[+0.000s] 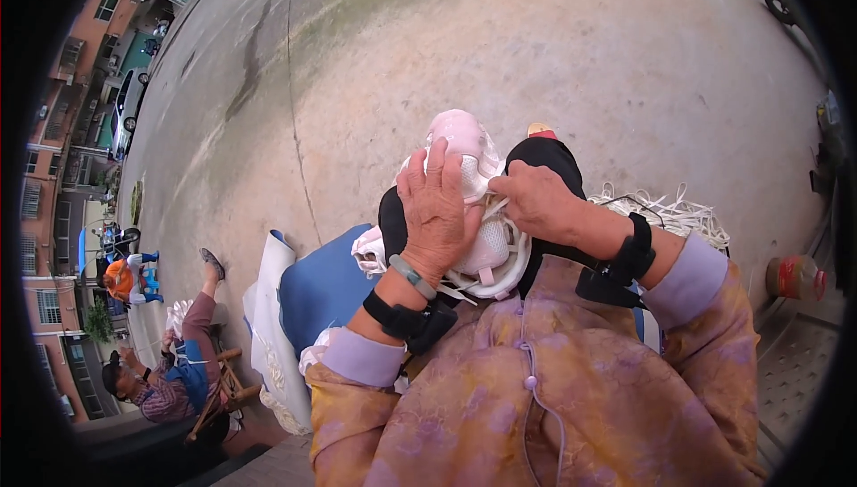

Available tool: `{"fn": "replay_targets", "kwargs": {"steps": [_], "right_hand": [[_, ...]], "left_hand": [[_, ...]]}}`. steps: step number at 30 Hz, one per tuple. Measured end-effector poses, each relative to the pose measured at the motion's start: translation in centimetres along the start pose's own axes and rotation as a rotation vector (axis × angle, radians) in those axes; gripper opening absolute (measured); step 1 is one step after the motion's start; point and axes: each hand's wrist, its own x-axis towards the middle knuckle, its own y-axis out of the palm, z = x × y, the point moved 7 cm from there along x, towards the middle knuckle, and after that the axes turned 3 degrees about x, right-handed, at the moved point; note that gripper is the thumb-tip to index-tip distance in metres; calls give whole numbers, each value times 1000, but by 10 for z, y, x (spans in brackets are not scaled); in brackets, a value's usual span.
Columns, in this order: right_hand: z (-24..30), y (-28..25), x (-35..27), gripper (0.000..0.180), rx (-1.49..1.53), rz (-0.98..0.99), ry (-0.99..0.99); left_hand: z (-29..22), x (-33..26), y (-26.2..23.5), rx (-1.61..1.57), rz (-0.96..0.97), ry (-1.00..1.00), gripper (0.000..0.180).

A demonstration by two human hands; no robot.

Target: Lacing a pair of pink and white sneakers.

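A pink and white sneaker (458,134) lies across my lap, its pink rounded end pointing away from me. My left hand (437,210) is laid over its left side, fingers long and gripping against the upper. My right hand (540,201) pinches a white shoelace (494,208) at the shoe's middle, thumb and forefinger together. Below the hands, closer to my body, show a white mesh part with a pink tab and a curved white rim (500,286); whether this is a second shoe I cannot tell. My hands cover part of the upper.
A heap of loose white laces (665,215) lies by my right forearm. Left of my lap are a blue cloth (330,277) and white material (272,308). Another person (183,362) sits at the lower left holding something white. A plastic bottle (794,277) stands at right.
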Motion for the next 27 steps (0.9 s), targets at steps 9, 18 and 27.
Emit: {"fn": "replay_targets", "kwargs": {"steps": [9, 18, 27], "right_hand": [[-8, -5, 12, 13, 188, -27, -29], [-19, -14, 15, 17, 302, -21, 55], [-26, -12, -13, 51, 316, -72, 193]], "left_hand": [[-26, -4, 20, 176, 109, 384, 9], [-29, 20, 36, 205, 230, 298, 8], [-15, -27, -9, -601, 580, 5, 18]]}}
